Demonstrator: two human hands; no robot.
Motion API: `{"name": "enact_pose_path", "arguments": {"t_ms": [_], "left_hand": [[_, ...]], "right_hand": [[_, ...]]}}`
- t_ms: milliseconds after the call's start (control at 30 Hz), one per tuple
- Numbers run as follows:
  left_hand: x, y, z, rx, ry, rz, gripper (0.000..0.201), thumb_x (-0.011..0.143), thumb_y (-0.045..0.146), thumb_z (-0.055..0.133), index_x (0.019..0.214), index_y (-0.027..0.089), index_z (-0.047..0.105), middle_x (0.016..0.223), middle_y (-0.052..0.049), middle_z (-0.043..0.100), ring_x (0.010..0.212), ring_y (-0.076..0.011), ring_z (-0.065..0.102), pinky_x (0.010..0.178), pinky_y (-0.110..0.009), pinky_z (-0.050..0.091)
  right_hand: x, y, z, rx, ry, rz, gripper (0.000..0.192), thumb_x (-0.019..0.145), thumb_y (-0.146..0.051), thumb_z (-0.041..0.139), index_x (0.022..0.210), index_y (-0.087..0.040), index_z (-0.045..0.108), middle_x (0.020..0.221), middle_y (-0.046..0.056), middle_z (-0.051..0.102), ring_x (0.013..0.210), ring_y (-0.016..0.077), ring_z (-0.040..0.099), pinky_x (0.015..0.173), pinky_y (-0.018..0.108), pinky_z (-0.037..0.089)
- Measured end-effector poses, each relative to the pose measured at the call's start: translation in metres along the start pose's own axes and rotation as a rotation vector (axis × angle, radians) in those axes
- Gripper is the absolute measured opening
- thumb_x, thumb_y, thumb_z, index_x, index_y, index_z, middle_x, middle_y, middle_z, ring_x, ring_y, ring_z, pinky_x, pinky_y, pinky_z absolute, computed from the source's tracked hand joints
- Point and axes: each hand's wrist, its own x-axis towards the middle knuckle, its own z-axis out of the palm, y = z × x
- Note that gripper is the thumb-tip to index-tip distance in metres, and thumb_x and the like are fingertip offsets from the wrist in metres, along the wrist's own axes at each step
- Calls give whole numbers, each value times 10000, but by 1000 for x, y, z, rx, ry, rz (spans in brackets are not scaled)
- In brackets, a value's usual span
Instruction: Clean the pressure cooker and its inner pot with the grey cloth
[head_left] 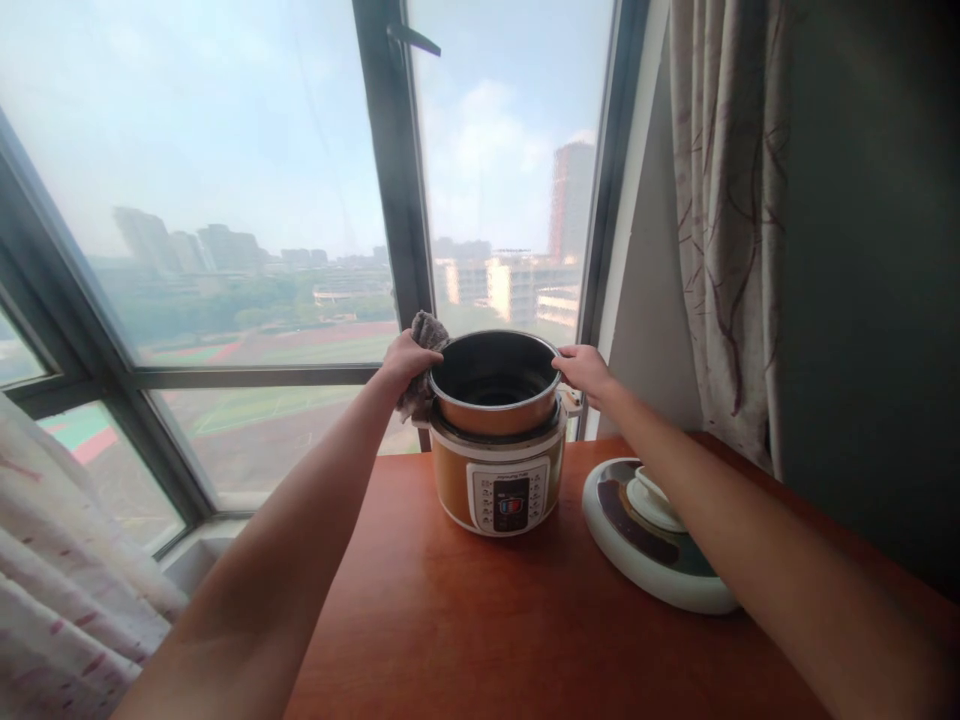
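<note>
In the head view, a person holds a round pot (493, 382) with both hands. The pot is right at the mouth of the cooker (499, 485), poking up above it. Its low part is hidden by the cooker's wall, so nobody can tell if the bottom touches anything.

The left hand (409, 358) has its fingers clamped on the left side of the rim, with the thumb on top. A fuzzy grey cloth (417, 395) is bunched in that hand and hangs down beside the pot. Maybe the cloth is there to keep the skin safe or to help the grip. The right hand (586, 372) has bare fingers pinched on the right side of the rim. One hand on each side likely keeps the pot from tipping.

The cooker stands upright on the far part of the red-brown bench (420, 610), by the window (502, 190). Its button panel (510, 500) faces the person, perhaps so the buttons are easy to reach. The lid (637, 540) lies to the right, knob up, under the right arm. Being off, it leaves the top open for the pot.
</note>
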Motion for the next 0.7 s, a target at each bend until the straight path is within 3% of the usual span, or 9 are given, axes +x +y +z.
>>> {"name": "enact_pose_path", "arguments": {"t_ms": [100,267,433,567,700], "left_hand": [[-6,15,-15,-145,53,42,503,668,283,721,1140,121,656,1063,-86,740,917,-221,706,776,-289,565],[-27,45,-45,-509,156,98,461,555,200,770,1002,106,707,892,-67,730,813,-248,700,736,-358,591],[-61,64,-70,-581,124,96,409,523,170,782,922,113,713,829,-63,729,763,-245,697,718,-369,605],[-101,60,-80,-635,112,86,432,492,196,815,907,128,718,824,-65,745,805,-275,711,698,-353,616],[-153,42,-83,-681,128,7,493,516,247,844,984,158,716,894,-57,765,825,-280,728,712,-357,624]], "right_hand": [[-3,-17,-10,118,19,-27,318,716,-212,626,1002,-131,741,601,-22,602,476,86,483,468,189,414],[-15,-38,-29,265,44,-71,377,734,-222,582,1070,-121,722,574,-39,530,444,68,406,417,173,334],[-45,-49,-43,489,2,-72,361,678,-213,609,1009,-117,719,588,-39,539,454,67,424,413,173,323],[-81,-49,-46,579,-34,-43,396,654,-219,638,1032,-120,705,576,-52,549,431,65,410,385,177,292],[-121,-40,-45,614,-89,-7,518,675,-270,685,1174,-131,670,613,-37,621,502,107,531,449,198,394]]}}
